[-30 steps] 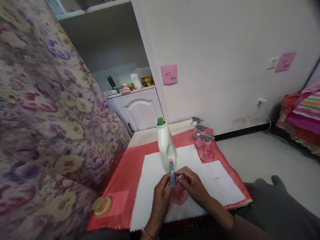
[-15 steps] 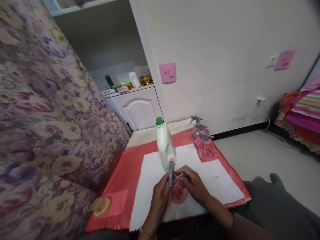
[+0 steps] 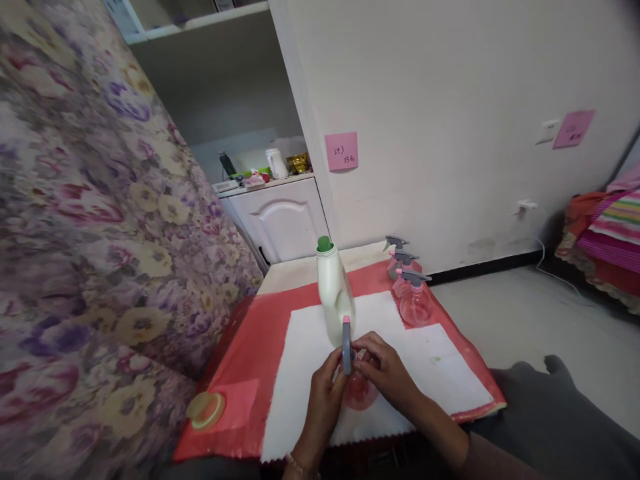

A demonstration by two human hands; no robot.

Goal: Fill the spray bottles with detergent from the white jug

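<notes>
A clear spray bottle [image 3: 361,395] stands on the white cloth [image 3: 293,373] near the table's front edge. Its grey trigger head [image 3: 347,348] with a pink nozzle is at the bottle's neck; whether it is fully seated I cannot tell. My left hand [image 3: 325,390] is closed around the head from the left. On the right side, my right hand [image 3: 385,368] pinches at the neck and collar, its fingertips partly hiding them. Just behind stands a pale green jug [image 3: 333,287], with something green [image 3: 324,244] in its open mouth.
Several similar spray bottles [image 3: 415,310] line the table's right edge. A round yellowish lid [image 3: 205,409] lies at front left on the red cover [image 3: 255,340]. The floral curtain [image 3: 125,267] hangs on the left; the wall [image 3: 425,133] rises behind.
The view has shifted slightly, so everything sits a little further right. Both hands stay on the spray bottle, with only small finger movement at its neck.
</notes>
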